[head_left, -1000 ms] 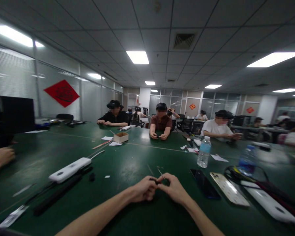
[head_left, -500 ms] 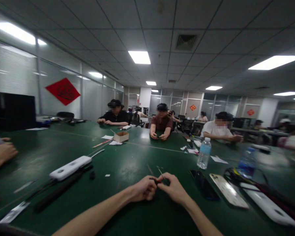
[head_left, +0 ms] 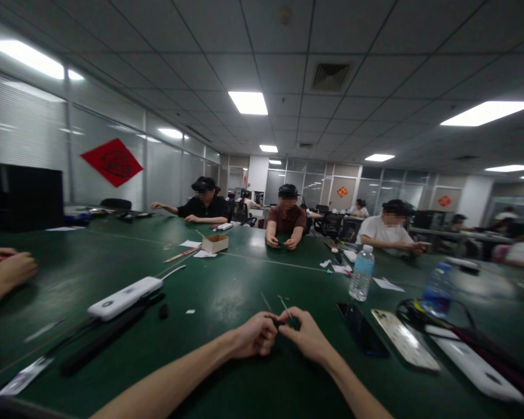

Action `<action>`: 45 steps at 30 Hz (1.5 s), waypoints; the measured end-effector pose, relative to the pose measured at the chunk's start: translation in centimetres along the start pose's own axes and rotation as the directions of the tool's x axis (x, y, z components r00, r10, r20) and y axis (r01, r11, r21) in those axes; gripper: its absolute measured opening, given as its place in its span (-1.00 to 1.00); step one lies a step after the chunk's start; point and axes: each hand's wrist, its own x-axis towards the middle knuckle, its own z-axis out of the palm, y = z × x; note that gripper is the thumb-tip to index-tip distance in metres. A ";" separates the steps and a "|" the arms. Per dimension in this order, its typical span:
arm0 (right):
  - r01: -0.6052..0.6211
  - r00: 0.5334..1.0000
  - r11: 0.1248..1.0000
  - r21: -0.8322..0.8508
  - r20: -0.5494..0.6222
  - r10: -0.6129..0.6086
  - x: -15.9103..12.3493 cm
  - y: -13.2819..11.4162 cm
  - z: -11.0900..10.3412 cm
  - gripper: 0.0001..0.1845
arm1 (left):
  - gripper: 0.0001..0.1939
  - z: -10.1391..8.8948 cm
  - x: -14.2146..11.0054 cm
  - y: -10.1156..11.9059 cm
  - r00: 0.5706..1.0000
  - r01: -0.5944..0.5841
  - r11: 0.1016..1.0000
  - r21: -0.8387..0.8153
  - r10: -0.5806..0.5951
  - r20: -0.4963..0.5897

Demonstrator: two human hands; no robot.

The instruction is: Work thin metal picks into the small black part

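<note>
Over the green table [head_left: 227, 384], my left hand [head_left: 257, 334] and my right hand [head_left: 306, 333] meet at the fingertips. Both are closed. Between them is a small dark piece [head_left: 279, 323], mostly covered by the fingers, so its kind does not show. My left fingers are curled around one side of it. A thin silvery rod [head_left: 284, 306] sticks up from the pinch of my right hand and leans left. Just left of it, a second fine line above my left hand is too faint to identify.
Left of me lie a white power strip [head_left: 126, 298] and a long black bar [head_left: 105, 340]. On the right are a dark phone [head_left: 362, 329], a pale-cased phone [head_left: 405, 340], water bottle [head_left: 361, 273] and another power strip [head_left: 475, 364]. A small box [head_left: 215, 243] stands farther back. Co-workers sit around.
My hands stay almost still, pressed together. Across the table, a co-worker in black has stretched an arm out to the left. The other person's hands at the left edge have shifted slightly.
</note>
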 end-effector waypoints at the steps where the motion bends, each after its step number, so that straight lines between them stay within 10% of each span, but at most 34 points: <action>1: 0.000 1.000 1.000 0.003 -0.003 0.000 0.0 0.0 0.0 -0.84 | -0.46 0.1 0.0 0.1 1.000 0.001 1.000 0.001 -0.001 0.000; 11: -0.076 0.992 0.995 0.060 -0.094 0.082 -0.2 0.3 0.6 -0.80 | -0.67 0.3 -0.2 0.3 0.993 -0.081 0.997 0.015 0.079 0.093; 21: -0.298 0.954 0.929 0.218 0.077 0.288 -0.3 2.0 2.0 -0.58 | -0.71 0.7 -0.5 0.4 0.994 -0.091 0.995 0.046 0.089 0.059; 34: -0.286 0.958 0.935 0.209 0.029 0.287 -0.1 2.0 0.5 -0.59 | -0.55 1.1 -0.3 1.1 0.947 -0.190 0.868 0.459 0.285 -0.147; 45: -0.086 0.992 0.996 -0.017 -0.091 0.085 0.1 1.0 0.3 -0.78 | -0.59 1.0 -0.2 0.9 0.923 -0.232 0.837 0.496 0.351 -0.160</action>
